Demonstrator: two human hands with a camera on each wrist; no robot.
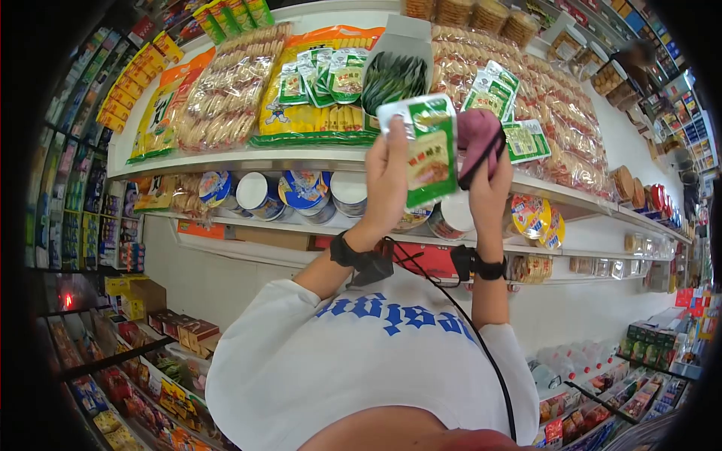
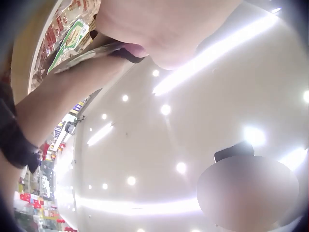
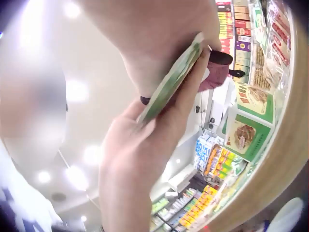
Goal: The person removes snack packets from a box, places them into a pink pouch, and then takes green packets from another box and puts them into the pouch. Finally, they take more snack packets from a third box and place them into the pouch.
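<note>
In the head view my left hand (image 1: 387,180) pinches a green and white snack packet (image 1: 432,161), thumb across its front. The packet's printed face is turned up toward the head camera. Just to the right, my right hand (image 1: 490,184) grips a purple cloth item (image 1: 476,139) with black edging; its exact kind is not clear. The packet overlaps the left side of that cloth in the head view. From the right wrist view the packet (image 3: 169,89) appears edge-on in the left hand (image 3: 145,140), with the purple cloth (image 3: 216,76) beyond it.
An open white box (image 1: 408,34) of dark green packets stands on the shelf behind the hands. Similar packets (image 1: 331,75) lie on yellow snack bags (image 1: 316,124) to its left, and more packets (image 1: 492,90) lie right. Instant noodle tubs (image 1: 304,188) line the shelf below.
</note>
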